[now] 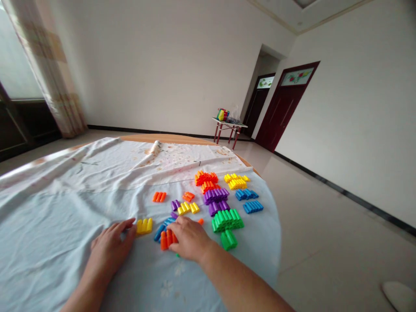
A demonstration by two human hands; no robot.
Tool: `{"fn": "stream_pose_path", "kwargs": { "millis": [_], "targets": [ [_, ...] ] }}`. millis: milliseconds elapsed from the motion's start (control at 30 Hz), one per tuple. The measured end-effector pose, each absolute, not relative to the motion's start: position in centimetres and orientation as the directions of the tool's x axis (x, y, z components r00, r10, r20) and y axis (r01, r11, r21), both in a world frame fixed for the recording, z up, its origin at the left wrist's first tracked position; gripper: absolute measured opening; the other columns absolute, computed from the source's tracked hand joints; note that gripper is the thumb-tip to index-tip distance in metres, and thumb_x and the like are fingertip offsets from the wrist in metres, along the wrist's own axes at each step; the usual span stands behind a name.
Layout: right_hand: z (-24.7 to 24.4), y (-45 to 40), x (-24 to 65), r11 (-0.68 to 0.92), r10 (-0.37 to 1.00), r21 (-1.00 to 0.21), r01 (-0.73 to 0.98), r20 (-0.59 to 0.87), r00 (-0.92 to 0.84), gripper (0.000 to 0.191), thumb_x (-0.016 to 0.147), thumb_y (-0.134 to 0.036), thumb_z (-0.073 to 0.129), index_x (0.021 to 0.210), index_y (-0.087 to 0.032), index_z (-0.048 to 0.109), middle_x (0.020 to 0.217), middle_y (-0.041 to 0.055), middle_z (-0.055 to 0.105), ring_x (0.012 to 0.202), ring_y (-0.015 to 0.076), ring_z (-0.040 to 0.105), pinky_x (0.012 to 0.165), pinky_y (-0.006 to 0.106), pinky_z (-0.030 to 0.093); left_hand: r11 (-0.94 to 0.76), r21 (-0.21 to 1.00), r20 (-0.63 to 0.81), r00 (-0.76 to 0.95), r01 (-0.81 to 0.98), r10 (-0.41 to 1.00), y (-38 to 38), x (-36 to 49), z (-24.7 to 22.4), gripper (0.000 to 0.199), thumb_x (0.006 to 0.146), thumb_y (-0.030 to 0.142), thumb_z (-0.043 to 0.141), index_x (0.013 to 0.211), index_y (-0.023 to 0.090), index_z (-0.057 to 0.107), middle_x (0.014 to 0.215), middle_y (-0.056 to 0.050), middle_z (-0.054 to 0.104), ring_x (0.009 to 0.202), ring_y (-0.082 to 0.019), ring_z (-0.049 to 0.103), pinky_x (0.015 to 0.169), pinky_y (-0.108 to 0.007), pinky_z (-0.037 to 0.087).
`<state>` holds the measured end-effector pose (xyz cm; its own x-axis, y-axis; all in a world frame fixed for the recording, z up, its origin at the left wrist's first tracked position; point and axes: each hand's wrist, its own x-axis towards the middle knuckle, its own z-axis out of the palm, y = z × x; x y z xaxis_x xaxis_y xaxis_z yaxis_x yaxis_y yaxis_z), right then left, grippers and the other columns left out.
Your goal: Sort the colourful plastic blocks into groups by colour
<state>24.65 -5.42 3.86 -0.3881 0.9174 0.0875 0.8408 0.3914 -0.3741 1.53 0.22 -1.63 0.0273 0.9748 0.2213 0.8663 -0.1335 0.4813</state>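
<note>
My right hand (pixel 190 238) is curled over a small row of orange plastic tube-shaped blocks (pixel 166 239), with thumb and fingers around its right end. Blue tube blocks (pixel 160 229) lie just behind them, partly covered by the hand. My left hand (pixel 113 245) rests on the cloth, fingers apart and empty, its fingertips beside a row of yellow tube blocks (pixel 144 226). Beyond my right hand lie more yellow blocks (pixel 187 208), purple ones (pixel 175 205) and two small orange groups, one of them at the left (pixel 159 197).
Sorted stacks of orange (pixel 206 178), purple (pixel 216 196) and green blocks (pixel 227 220) stand to the right. Yellow (pixel 237 181) and blue rows (pixel 252 206) lie near the edge of the round table (pixel 195 138). Farther back is a small table (pixel 229 123) with bags.
</note>
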Motion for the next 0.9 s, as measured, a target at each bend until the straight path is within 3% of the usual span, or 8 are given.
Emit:
{"fn": "stream_pose_path", "kwargs": {
  "millis": [133, 233, 333, 433, 633, 767, 900],
  "targets": [
    [5.3, -5.2, 25.4, 0.434, 0.900, -0.441, 0.786, 0.186, -0.393, 0.049, 0.071, -0.031, 0.067, 0.117, -0.018, 0.058, 0.109, 0.0093, 0.062, 0.102, 0.0232, 0.058, 0.088, 0.033, 0.047, -0.143, 0.493, 0.206, 0.045, 0.858, 0.978, 0.6, 1.2, -2.0, 0.046, 0.081, 0.047, 0.038, 0.107, 0.019, 0.065, 0.106, -0.008, 0.069, 0.099, -0.026, 0.061, 0.089, -0.041, 0.045],
    [7.4, -4.4, 27.6, 0.447, 0.894, -0.510, 0.735, 0.259, -0.365, 0.045, 0.072, -0.030, 0.067, 0.115, -0.018, 0.059, 0.107, 0.0075, 0.063, 0.096, 0.0191, 0.060, 0.085, 0.030, 0.047, -0.119, 0.515, 0.183, 0.027, 0.849, 0.983, 0.8, 1.1, -2.0, 0.045, 0.080, 0.048, 0.039, 0.104, 0.020, 0.066, 0.105, -0.008, 0.069, 0.100, -0.027, 0.061, 0.088, -0.042, 0.046],
    [9.4, -2.6, 31.2, 0.376, 0.923, -0.550, 0.746, 0.294, -0.248, 0.043, 0.074, -0.030, 0.066, 0.114, -0.017, 0.060, 0.104, 0.0071, 0.064, 0.089, 0.0167, 0.061, 0.082, 0.029, 0.048, -0.133, 0.526, 0.205, 0.026, 0.840, 0.979, 0.9, 0.9, -2.0, 0.045, 0.077, 0.051, 0.042, 0.099, 0.021, 0.067, 0.104, -0.008, 0.070, 0.101, -0.028, 0.061, 0.089, -0.042, 0.046],
    [10.2, 0.0, 35.7, 0.272, 0.934, -0.545, 0.793, 0.347, -0.082, 0.042, 0.073, -0.029, 0.066, 0.112, -0.015, 0.061, 0.107, 0.0087, 0.063, 0.095, 0.0185, 0.059, 0.087, 0.032, 0.046, -0.152, 0.529, 0.227, 0.033, 0.835, 0.973, 1.1, 0.8, -2.2, 0.045, 0.076, 0.053, 0.044, 0.096, 0.022, 0.068, 0.102, -0.008, 0.070, 0.100, -0.028, 0.062, 0.091, -0.042, 0.046],
    [9.1, 4.4, 42.7, 0.066, 0.950, -0.497, 0.865, 0.297, 0.098, 0.040, 0.071, -0.023, 0.067, 0.110, -0.014, 0.062, 0.109, 0.0101, 0.062, 0.090, 0.0182, 0.061, 0.083, 0.032, 0.049, -0.155, 0.539, 0.261, 0.011, 0.828, 0.965, 1.7, 0.4, -3.3, 0.038, 0.076, 0.053, 0.041, 0.088, 0.028, 0.067, 0.096, -0.004, 0.072, 0.094, -0.027, 0.064, 0.086, -0.043, 0.049],
    [7.9, 5.9, 44.1, 0.049, 0.967, -0.415, 0.908, 0.249, 0.062, 0.040, 0.072, -0.019, 0.065, 0.111, -0.014, 0.062, 0.111, 0.0100, 0.063, 0.097, 0.0195, 0.059, 0.088, 0.032, 0.046, -0.165, 0.542, 0.288, 0.003, 0.824, 0.958, 2.3, -0.1, -4.7, 0.031, 0.077, 0.053, 0.040, 0.085, 0.034, 0.065, 0.094, 0.000, 0.073, 0.091, -0.025, 0.064, 0.084, -0.041, 0.049],
    [7.4, 6.7, 44.2, 0.056, 0.986, -0.390, 0.919, 0.168, 0.011, 0.039, 0.069, -0.017, 0.066, 0.108, -0.012, 0.064, 0.109, 0.0110, 0.065, 0.093, 0.0199, 0.061, 0.084, 0.029, 0.047, -0.183, 0.542, 0.305, 0.010, 0.820, 0.952, 3.0, -1.0, -6.2, 0.029, 0.078, 0.050, 0.041, 0.084, 0.036, 0.065, 0.092, 0.002, 0.073, 0.088, -0.024, 0.064, 0.081, -0.039, 0.050]
  ]
}}
